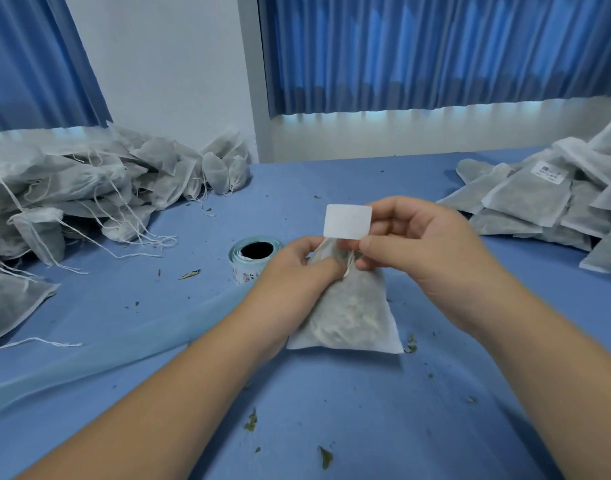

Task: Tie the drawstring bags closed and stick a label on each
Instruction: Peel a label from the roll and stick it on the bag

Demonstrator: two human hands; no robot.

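Labelling step under way. Right hand (411, 244) pinches blank white rectangular label (347, 221) above filled white fabric drawstring bag (349, 306), whose neck left hand (297, 268) grips. Next move, judged: press label flat below fingers.

A white gauzy drawstring bag (352, 306) filled with dried leaves lies on the bench (332, 410) at centre, gathered neck pointing far. A blank white label (347, 221) is upright just above that neck, and the label roll (252, 258) sits just left
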